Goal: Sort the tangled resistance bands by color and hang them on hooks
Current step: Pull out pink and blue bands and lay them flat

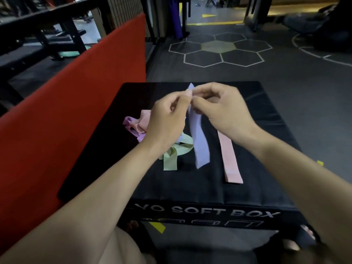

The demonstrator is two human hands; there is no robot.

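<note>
A pale blue band (pixel 200 141) hangs from both hands above the black soft box (pixel 190 185). My left hand (pixel 167 119) and my right hand (pixel 222 109) pinch its upper end between fingers and thumbs, close together. Under my left wrist a green band (pixel 172 159) lies looped and twisted. Left of it sits a small tangle of a purple band (pixel 131 126) and a pink band (pixel 143 119). A second pink band (pixel 229 159) lies straight and flat by itself on the right side of the box top. No hooks are in view.
A red padded wall (pixel 76 96) runs along the left of the box. Beyond the box stretches dark gym flooring with a hexagon pattern (pixel 219 50). Black racks (pixel 47 35) stand at upper left. My knees and feet show below the box front.
</note>
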